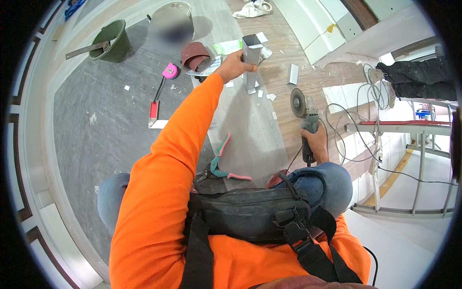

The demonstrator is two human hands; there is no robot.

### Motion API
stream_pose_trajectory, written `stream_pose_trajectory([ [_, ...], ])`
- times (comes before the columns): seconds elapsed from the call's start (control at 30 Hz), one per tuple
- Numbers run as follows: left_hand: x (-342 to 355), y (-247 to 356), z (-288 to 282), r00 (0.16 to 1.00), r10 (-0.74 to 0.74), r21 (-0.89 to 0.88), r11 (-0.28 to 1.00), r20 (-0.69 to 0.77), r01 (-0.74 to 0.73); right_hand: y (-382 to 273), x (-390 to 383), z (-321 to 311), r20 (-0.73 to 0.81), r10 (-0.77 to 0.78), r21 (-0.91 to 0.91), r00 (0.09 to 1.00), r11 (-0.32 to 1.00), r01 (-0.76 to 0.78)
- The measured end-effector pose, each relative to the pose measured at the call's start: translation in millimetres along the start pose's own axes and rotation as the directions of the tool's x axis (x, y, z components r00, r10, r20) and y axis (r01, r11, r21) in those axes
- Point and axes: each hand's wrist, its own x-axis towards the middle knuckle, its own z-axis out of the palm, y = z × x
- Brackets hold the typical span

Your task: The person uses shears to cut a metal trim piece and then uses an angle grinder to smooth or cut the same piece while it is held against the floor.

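Observation:
My left hand [232, 67] reaches forward and is closed round an upright grey rectangular metal profile [250, 53] standing on the floor. At my right, my right hand [316, 142] grips the dark body of an angle grinder [311, 124]. The grinder's round disc [298, 99] is at its far end, apart from the profile. A short cut piece of profile [293, 75] and small pale scraps [271, 97] lie around them. In front of my knees rest pink-and-teal snips [219, 166]. Curled reddish-brown sandpaper [196, 56] sits just left of my left hand.
A pink tape measure [170, 71] and a red-handled square [154, 111] lie at left. Farther back stand a green bucket [115, 43] with a long tool across it and a pale bucket [173, 10]. Cables [344, 113] loop at right, near a metal frame [414, 129].

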Motion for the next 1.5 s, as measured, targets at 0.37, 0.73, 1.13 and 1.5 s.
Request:
stream_pose_trajectory([
  [0.37, -7, 11, 9, 0.999, 0.011, 0.05, 0.999, 0.033, -0.013, 3, 3, -2, -0.044, -0.032, -0.067, 0.999, 0.997, 0.029],
  [0.73, -14, 34, -2, 0.986, 0.016, 0.289, 0.955, 0.168, -0.065, -22, -4, -10, -0.084, -0.037, -0.1, 0.996, 0.995, 0.029],
  [1.13, -33, -45, -1, 0.911, -0.282, 0.481, 0.87, 0.302, 0.11, -5, 3, -8, -0.053, -0.021, -0.144, 0.998, 0.99, 0.013],
  [1.5, -54, -74, 23, 0.682, -0.687, 0.518, 0.691, 0.252, 0.505, 0, 6, 2, -0.025, 0.011, -0.424, 1.0, 0.905, -0.02],
])
